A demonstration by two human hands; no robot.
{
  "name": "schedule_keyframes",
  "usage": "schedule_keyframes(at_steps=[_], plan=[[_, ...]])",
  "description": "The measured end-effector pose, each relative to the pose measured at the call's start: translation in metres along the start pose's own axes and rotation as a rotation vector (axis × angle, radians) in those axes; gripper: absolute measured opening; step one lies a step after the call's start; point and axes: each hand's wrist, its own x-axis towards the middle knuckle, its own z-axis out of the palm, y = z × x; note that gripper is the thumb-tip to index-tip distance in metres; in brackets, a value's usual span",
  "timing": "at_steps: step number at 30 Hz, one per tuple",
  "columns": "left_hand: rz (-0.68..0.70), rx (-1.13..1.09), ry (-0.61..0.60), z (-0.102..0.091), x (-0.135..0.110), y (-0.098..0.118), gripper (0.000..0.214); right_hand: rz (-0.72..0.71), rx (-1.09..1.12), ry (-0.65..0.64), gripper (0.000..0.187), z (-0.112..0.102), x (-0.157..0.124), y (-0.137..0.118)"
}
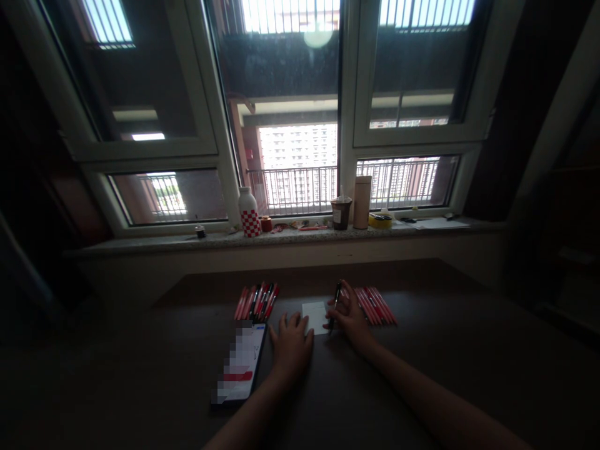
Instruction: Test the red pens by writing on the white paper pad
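Note:
My left hand [291, 343] lies flat on the dark table with its fingers spread, the fingertips at the left edge of a small white sheet of paper [314, 309]. In my right hand [352, 317] is a black pen [336, 300], held upright and slightly tilted at the paper's right edge. Whether its tip touches anything I cannot tell. A row of red and pink pens [375, 306] lies just right of my right hand, partly behind it. Another row of red and black pens [255, 302] lies beyond my left hand.
A phone [248, 365] with a lit screen lies left of my left arm. On the windowsill [300, 235] stand a white bottle with red checks [249, 212], a dark drink cup [341, 214], a tan box [362, 201] and a yellow tape roll [380, 220].

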Motion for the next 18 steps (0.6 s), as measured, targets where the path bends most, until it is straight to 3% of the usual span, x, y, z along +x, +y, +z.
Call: schedule_keyframes(at_steps=[9, 18], plan=[[-0.019, 0.012, 0.009, 0.001, 0.001, 0.000, 0.043, -0.006, -0.097, -0.011, 0.054, -0.008, 0.007, 0.010], [0.018, -0.061, 0.168, -0.004, 0.004, 0.000, 0.042, -0.317, -0.656, -0.052, 0.030, -0.010, 0.002, 0.002]])
